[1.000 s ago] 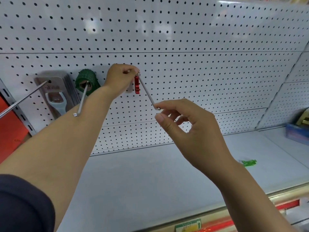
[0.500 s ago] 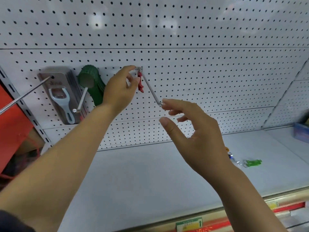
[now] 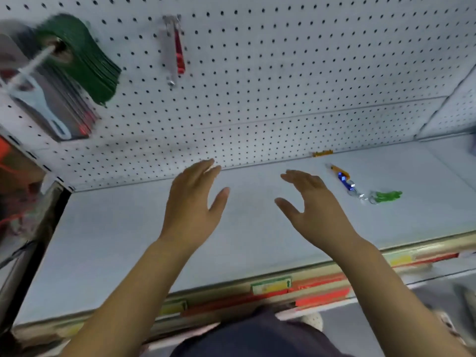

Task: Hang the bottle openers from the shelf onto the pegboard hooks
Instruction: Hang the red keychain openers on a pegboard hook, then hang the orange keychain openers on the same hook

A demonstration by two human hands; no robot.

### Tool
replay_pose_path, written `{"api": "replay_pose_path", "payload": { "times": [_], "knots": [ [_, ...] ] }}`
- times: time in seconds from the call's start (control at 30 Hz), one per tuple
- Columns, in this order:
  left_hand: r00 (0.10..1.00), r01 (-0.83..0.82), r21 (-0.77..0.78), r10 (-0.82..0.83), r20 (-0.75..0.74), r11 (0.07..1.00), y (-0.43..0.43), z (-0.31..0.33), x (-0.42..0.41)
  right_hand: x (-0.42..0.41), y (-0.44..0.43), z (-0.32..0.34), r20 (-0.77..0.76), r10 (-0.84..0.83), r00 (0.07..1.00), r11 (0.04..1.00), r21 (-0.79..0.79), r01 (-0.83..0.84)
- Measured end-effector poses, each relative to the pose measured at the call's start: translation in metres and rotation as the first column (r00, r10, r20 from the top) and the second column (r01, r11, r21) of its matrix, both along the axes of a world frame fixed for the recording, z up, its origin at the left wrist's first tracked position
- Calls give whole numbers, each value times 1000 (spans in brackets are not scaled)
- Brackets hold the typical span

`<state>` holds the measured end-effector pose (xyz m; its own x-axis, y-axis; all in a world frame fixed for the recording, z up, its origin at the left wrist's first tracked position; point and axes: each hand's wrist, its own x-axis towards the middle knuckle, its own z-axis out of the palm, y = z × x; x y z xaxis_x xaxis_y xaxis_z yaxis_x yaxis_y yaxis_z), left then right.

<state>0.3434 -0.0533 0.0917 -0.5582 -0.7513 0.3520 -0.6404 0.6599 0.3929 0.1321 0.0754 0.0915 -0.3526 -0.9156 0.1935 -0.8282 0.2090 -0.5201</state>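
A red bottle opener (image 3: 179,51) hangs on a metal hook (image 3: 168,51) of the white pegboard (image 3: 283,60). On the grey shelf (image 3: 128,240) lie three more openers at the right: an orange one (image 3: 338,170), a blue one (image 3: 345,181) and a green one (image 3: 387,196). Another small orange piece (image 3: 322,153) lies at the foot of the pegboard. My left hand (image 3: 192,204) and my right hand (image 3: 313,210) hover over the shelf, both with fingers relaxed and empty. My right hand is a little left of the loose openers.
Green packs (image 3: 82,60) and grey carded peelers (image 3: 43,104) hang on hooks at the upper left. A dark upright post (image 3: 38,240) bounds the shelf on the left. The shelf's front rail (image 3: 270,287) carries price labels.
Both hands have let go of the hook and the red opener and dropped down over the shelf. The view has tilted downward, and the red opener now hangs free.
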Motion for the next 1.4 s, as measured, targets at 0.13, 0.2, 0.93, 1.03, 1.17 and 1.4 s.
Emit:
{"api": "replay_pose_path", "payload": {
  "times": [0.13,0.2,0.93,1.03,1.17,1.4],
  "knots": [
    [999,21,142,-27,44,990,41,-39,-35,-44,30,-41,2,-44,999,995,85,44],
    [998,29,193,-40,53,981,59,-55,-56,-66,45,-57,-2,-68,998,989,132,68],
    [982,-88,500,-10,190,862,77,-121,-283,-295,-4,-93,327,-261,908,951,248,184],
    [984,-110,519,18,180,848,58,-115,-314,-319,-35,-100,312,-165,936,961,263,82],
    [982,-129,519,37,184,845,39,-109,-348,-338,-77,-104,328,-60,943,974,228,-17],
    [993,-64,540,-2,121,839,18,-111,-382,-353,-118,-128,211,113,971,943,284,-171]
  ]
}}
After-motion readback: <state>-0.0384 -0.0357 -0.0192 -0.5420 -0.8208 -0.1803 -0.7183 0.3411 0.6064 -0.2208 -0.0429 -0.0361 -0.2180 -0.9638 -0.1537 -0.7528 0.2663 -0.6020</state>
